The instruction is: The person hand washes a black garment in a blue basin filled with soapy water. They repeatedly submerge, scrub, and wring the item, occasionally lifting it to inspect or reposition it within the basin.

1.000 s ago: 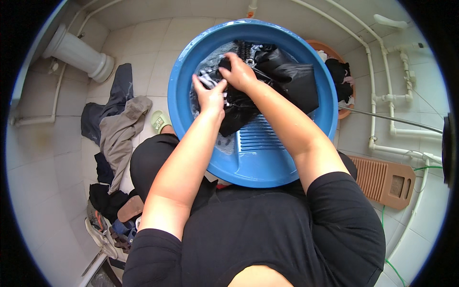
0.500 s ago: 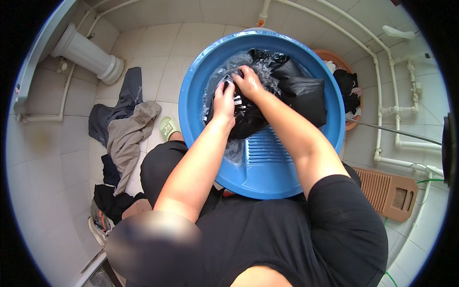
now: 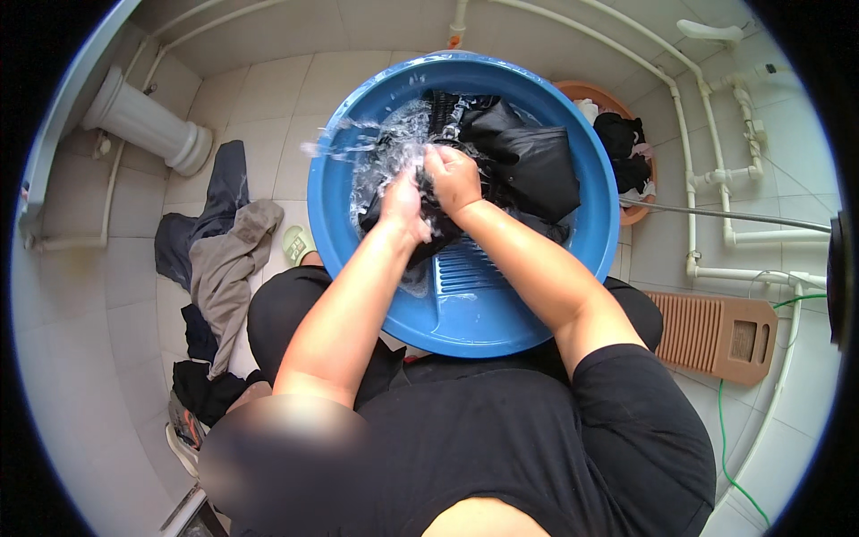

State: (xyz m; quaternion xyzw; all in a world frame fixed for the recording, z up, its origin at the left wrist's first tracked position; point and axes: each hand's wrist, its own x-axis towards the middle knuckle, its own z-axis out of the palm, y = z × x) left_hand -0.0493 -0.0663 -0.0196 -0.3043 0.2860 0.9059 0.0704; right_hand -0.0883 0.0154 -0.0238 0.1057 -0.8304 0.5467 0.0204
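A blue plastic basin (image 3: 598,188) with a ribbed washboard slope (image 3: 465,273) on its near side holds water and dark clothes. My right hand (image 3: 454,177) is closed in a fist on a wet black garment (image 3: 437,240) near the basin's middle. Close beside it, my left hand (image 3: 404,204) grips the same garment, its fingertips partly hidden by splashing water (image 3: 394,139). Foamy drops fly up and over the basin's left rim. A smooth, shiny black piece of clothing (image 3: 528,161) bulges above the water to the right of my hands.
Behind the basin's right side stands an orange tub (image 3: 582,88) of clothes. A brown washboard (image 3: 711,336) lies at the right, near white pipes (image 3: 693,179) and a green hose (image 3: 738,488). Grey trousers (image 3: 224,255) and dark clothes (image 3: 208,389) lie on the left floor by a white pedestal (image 3: 148,121).
My hands have come together and the right has closed into a fist. Water now splashes up toward the left. The whole view has shifted slightly.
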